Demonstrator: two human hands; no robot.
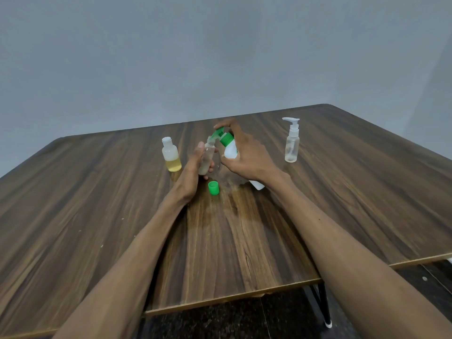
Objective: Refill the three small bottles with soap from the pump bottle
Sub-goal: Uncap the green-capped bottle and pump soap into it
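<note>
My right hand (247, 155) grips a white pump bottle (231, 149) with a green pump head, tilted to the left, with a finger on top of the pump. Its green nozzle meets the mouth of a small clear bottle (207, 157), which my left hand (193, 167) holds upright just above the table. That bottle's green cap (213, 187) lies on the table in front of my hands. A small white-capped bottle (171, 155), part full of yellow liquid, stands to the left. A small clear bottle with a white pump (291, 143) stands to the right.
Everything sits on a dark wooden table (97, 216) against a grey wall. The table's near edge runs across the bottom of the view, with a black metal leg (322, 307) below it at the right. A faint wet smear shows on the wood near the green cap.
</note>
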